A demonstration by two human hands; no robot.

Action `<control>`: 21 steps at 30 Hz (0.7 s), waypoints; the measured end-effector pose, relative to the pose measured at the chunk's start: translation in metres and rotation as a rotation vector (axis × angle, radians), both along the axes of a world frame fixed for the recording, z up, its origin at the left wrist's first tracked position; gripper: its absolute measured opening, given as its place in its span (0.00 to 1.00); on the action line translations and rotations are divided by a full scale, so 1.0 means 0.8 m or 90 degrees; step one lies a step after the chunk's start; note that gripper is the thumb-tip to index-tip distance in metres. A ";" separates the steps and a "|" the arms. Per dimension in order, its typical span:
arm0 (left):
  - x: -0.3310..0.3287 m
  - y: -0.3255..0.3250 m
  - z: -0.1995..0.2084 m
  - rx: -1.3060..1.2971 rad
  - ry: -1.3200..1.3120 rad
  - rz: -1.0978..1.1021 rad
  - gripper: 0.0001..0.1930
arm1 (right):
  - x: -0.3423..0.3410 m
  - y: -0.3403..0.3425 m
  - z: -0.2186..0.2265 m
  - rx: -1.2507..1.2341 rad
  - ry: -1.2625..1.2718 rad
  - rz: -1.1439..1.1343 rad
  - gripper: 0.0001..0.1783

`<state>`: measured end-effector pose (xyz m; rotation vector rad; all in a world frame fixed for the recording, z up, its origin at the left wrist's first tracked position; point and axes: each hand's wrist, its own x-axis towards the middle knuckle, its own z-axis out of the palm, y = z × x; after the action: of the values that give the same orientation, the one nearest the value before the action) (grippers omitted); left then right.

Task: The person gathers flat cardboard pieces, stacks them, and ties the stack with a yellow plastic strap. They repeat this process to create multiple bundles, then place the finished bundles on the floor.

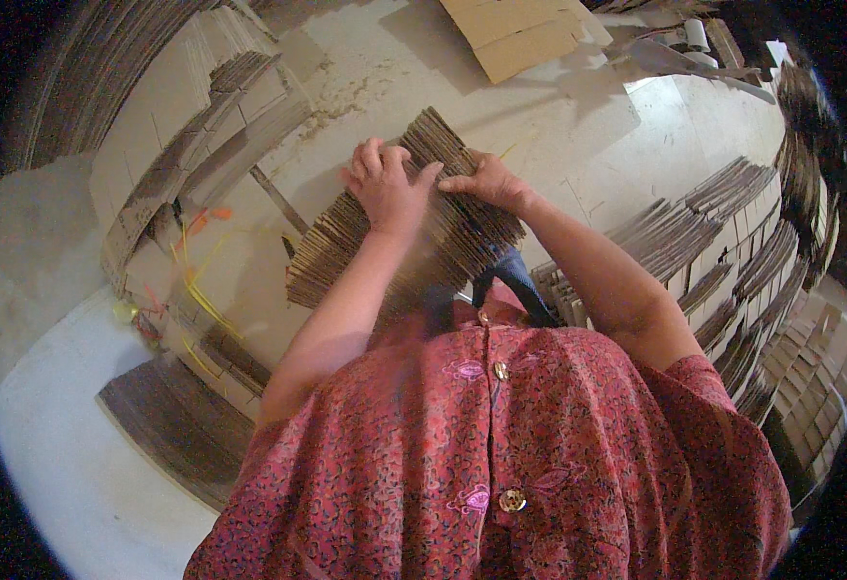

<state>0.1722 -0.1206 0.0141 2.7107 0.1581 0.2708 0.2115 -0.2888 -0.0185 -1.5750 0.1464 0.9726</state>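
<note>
Many cardboard pieces [334, 246], in one packed pile, met our left hand [389, 196], fingers loosely spread, and right hand [499, 185], whose grip we couldn't tell.

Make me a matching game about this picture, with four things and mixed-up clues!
Things:
1. Cardboard stack
2. Shirt
3. Thin strap
4. Flat cardboard sheet

Clues:
A. Bright yellow
B. At the picture's top edge
C. Under the left hand and right hand
D. Red, patterned, with buttons

Right pairs: 1-C, 2-D, 3-A, 4-B
</note>
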 end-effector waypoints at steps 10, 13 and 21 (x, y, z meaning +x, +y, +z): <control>-0.013 0.014 -0.003 -0.069 -0.004 -0.008 0.22 | 0.001 0.000 0.013 0.049 -0.014 -0.006 0.35; -0.014 0.015 -0.001 -0.067 -0.004 -0.014 0.22 | 0.000 0.001 0.010 0.042 -0.001 -0.008 0.35; -0.015 0.018 0.000 -0.085 0.003 -0.012 0.22 | -0.002 0.000 -0.008 0.035 -0.014 0.004 0.33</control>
<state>0.1599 -0.1058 0.0142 2.5799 0.1469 0.2387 0.2101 -0.2892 -0.0246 -1.5360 0.0992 0.9565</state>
